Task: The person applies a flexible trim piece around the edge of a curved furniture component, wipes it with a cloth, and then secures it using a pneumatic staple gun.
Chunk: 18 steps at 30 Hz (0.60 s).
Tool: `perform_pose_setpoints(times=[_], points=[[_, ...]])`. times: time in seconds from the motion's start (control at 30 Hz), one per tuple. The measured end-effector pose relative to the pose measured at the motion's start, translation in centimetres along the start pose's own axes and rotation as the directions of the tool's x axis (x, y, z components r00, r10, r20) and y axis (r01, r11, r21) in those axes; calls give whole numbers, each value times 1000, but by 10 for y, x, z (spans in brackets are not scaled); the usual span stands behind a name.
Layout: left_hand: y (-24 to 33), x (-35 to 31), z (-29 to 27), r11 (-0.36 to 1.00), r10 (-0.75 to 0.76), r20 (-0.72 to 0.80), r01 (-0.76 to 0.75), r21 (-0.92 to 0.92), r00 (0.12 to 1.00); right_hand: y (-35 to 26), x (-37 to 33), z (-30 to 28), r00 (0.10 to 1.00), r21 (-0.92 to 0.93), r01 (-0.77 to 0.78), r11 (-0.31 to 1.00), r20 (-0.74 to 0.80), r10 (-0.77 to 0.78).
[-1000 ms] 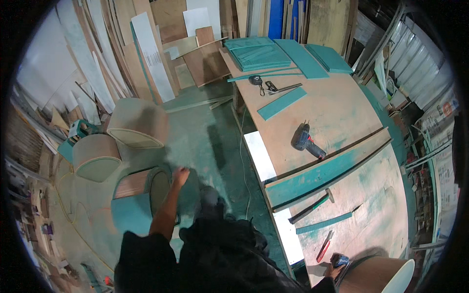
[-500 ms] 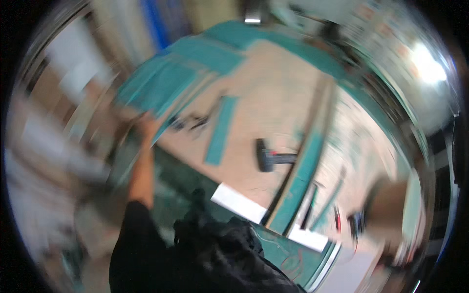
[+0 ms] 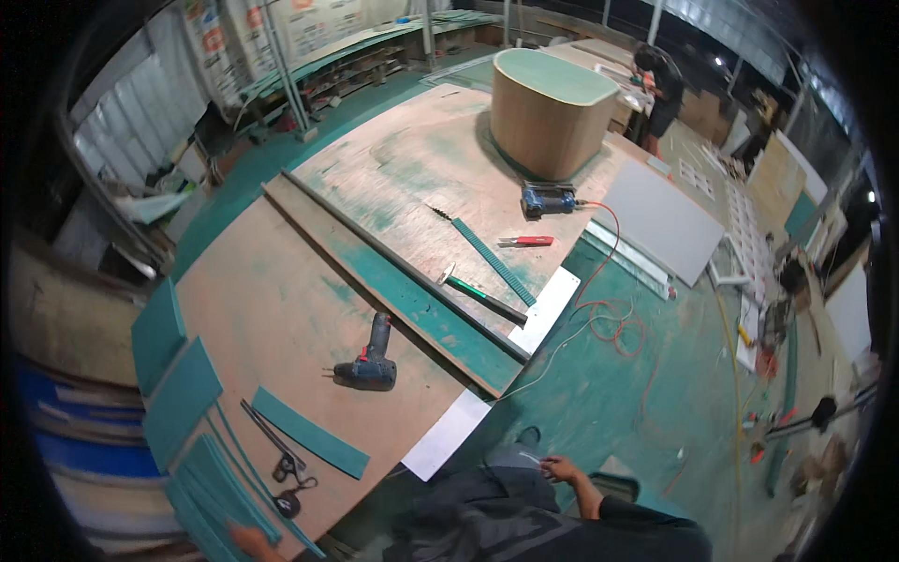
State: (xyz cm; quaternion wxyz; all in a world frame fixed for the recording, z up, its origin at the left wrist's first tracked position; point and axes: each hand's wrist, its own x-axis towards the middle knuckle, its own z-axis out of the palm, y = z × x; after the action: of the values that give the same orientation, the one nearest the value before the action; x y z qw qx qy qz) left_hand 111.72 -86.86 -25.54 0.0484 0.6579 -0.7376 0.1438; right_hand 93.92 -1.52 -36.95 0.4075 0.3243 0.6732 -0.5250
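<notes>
At the lower left, my left hand (image 3: 251, 541) reaches onto a stack of green strips (image 3: 201, 482) at the edge of the worktable; its fingers are blurred. My right hand (image 3: 560, 470) is in front of my body, off the table edge, its fingers closed around a small pale stick-like thing (image 3: 531, 458). Near the left hand lie a black tape measure (image 3: 287, 504), scissors (image 3: 288, 465) and a single flat green strip (image 3: 311, 434). A cordless drill (image 3: 368, 361) rests on its side farther along the tabletop.
A long green-faced trough-like piece (image 3: 403, 286) crosses the wooden tabletop (image 3: 229, 272). Beyond it are a hammer (image 3: 482, 298), a red-handled cutter (image 3: 527, 242), a blue power tool (image 3: 548, 199) with an orange cord, and a rounded wooden box (image 3: 548, 126). Another person (image 3: 663, 89) works far back.
The view has swung to the right and sharpened. My right hand now shows. My left arm now enters lower in the picture, its hand still by the green strips.
</notes>
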Motion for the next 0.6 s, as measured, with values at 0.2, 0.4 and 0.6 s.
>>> perform_pose_setpoints(times=[0.2,0.4,0.6], points=[[37,21,-43,860,-209,266,307,-408,941,72,-4,-42,969,83,-142,986,-190,155],[68,43,-96,-300,13,673,645,-703,740,118,-34,-69,932,368,-169,914,-241,269],[263,-122,-189,-447,621,264,610,-654,738,108,-13,-107,963,248,-196,949,-136,235]])
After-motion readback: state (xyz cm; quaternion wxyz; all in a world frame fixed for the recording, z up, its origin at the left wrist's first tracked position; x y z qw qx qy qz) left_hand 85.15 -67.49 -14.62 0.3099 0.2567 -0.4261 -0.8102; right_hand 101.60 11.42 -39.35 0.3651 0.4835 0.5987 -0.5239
